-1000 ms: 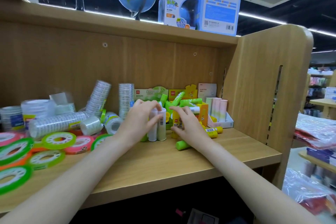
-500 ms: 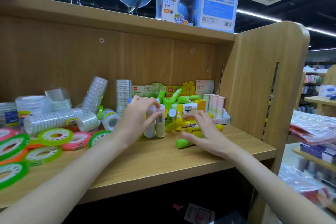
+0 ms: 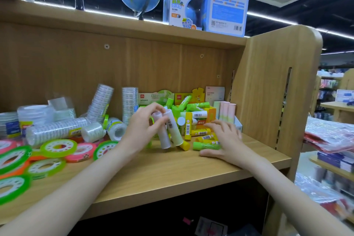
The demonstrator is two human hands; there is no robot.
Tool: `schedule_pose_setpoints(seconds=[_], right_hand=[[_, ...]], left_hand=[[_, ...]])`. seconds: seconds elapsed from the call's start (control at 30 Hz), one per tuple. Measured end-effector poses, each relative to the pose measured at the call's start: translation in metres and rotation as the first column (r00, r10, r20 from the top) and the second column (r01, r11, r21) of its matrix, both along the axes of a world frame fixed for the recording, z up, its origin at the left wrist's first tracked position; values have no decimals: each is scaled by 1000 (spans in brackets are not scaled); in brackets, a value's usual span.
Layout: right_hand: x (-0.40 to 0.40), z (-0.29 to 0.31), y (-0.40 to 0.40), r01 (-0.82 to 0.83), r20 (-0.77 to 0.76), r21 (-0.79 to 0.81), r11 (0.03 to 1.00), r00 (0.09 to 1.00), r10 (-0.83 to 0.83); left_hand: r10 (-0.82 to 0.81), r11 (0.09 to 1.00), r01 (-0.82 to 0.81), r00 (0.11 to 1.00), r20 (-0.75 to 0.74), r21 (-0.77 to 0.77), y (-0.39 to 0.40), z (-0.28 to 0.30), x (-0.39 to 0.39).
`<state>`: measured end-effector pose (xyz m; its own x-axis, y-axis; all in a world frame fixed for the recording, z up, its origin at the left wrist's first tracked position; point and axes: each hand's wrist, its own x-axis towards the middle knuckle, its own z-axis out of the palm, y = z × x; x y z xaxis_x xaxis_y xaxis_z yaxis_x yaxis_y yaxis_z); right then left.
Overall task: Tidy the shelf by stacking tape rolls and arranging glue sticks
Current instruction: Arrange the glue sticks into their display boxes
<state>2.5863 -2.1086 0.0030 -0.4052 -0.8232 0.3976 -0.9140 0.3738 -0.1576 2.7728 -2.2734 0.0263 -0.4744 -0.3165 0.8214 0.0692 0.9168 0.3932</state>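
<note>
Currently, the left hand grips two large pale glue sticks side by side, fingers and thumb curled round their upper ends; both sticks lean, with their lower ends at or near the shelf board. Holding them as a pair probably allows both to be stood or moved in one action. The right hand is spread wide and holds nothing. Its thumb rests on the board and its fingers reach over the loose pile of small green and yellow glue sticks, apparently to gather or corral them. One green stick lies flat just beside the palm.

Behind the pile, a display box at the right wall holds pastel sticks standing upright; this likely shows the intended arrangement.

Tape is grouped on the left of the same board. Clear tape rolls lie in toppled or leaning columns, and flat coloured tape rings are scattered toward the front edge. Judged from this layout, stacking is not yet done.

Risk: leaning sticks may roll off the front edge.
</note>
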Motion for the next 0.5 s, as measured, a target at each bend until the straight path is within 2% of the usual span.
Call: schedule_pose_setpoints(seconds=[0.1,0.2,0.3,0.5], right_hand=[[-7,1,10,-36,243,11,999,969,32],[-8,0,2,-110,228,-91,990,965,129],[-8,-1,-7,-176,225,-159,971,952,210],[-17,2,1,-227,420,-313,922,838,349]], left_hand=[[-90,983,96,995,-44,158,-1,4,-5],[-195,949,192,981,-11,250,6,3,-17],[-201,961,184,978,61,208,12,2,-36],[-210,945,183,975,75,269,12,1,-68]])
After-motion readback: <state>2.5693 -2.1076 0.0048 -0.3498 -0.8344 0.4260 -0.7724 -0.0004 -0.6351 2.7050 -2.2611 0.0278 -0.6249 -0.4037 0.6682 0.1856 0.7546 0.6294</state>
